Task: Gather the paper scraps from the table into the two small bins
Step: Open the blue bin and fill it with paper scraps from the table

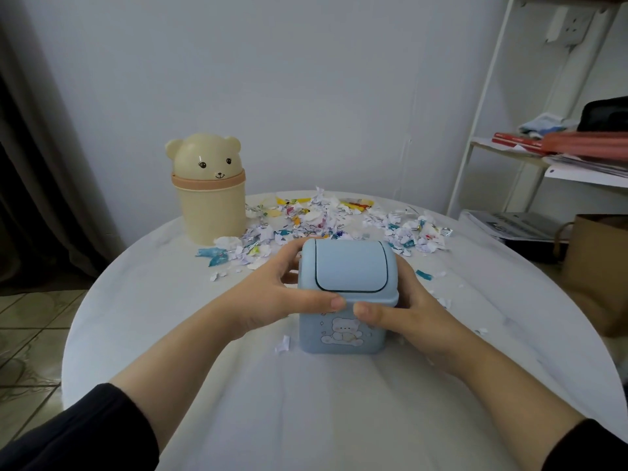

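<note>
Both hands, left (272, 297) & right (404, 307), grip the blue bin (346, 300) tight at its lid. Risk: lid pops suddenly, bin tips, or scraps (326, 222) get swept off counter (170, 317) edge.

Single view only, head-mounted, wide-angle. Faces forward and down across the round white counter (204, 334) toward the wall (306, 79) behind. Close range: both forearms enter from the bottom corners, left hand (272, 297) and right hand (411, 311) near frame centre. Counter's far edge at mid-height. Shelf unit (482, 130) at right edge, curtain (40, 164) at left. Straight lines bowed toward the margins.
</note>
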